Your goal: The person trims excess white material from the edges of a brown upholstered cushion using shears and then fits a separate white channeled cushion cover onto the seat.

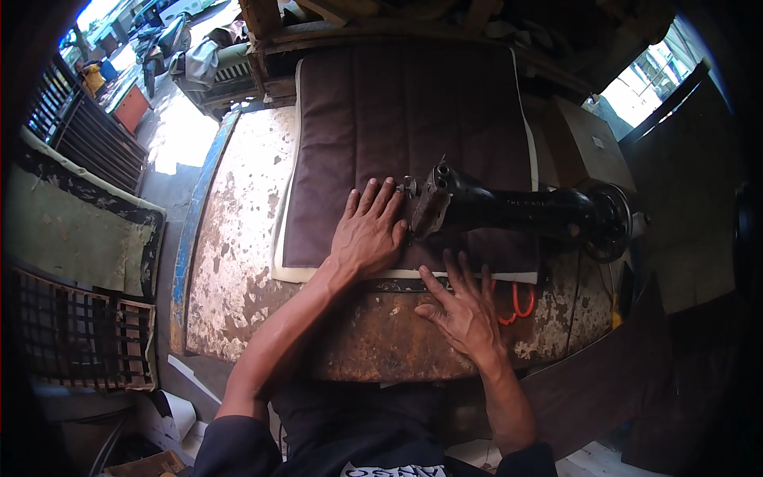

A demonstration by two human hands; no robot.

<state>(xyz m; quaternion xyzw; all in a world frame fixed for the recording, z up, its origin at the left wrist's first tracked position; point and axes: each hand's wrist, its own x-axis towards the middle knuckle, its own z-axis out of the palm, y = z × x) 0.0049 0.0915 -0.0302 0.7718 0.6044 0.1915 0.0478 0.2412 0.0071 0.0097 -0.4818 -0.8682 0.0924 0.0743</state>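
My left hand [366,234] lies on a dark brown quilted panel [405,103] with pale edges, fingers stretched out just left of a black sewing machine's head [435,199]. My right hand [461,310] is below the machine, fingers spread, their tips on the panel's near edge and the palm over the worn table [366,334]. Red-handled scissors [520,306] lie beside my right hand, partly hidden by it. The needle area is hard to make out under the machine.
A cardboard box [584,143] sits right of the panel, below a wooden frame [381,24]. A pale green padded piece [79,222] and a lattice frame [79,334] are at left. Brown sheet material [588,389] hangs at lower right. A person [94,79] is far off, upper left.
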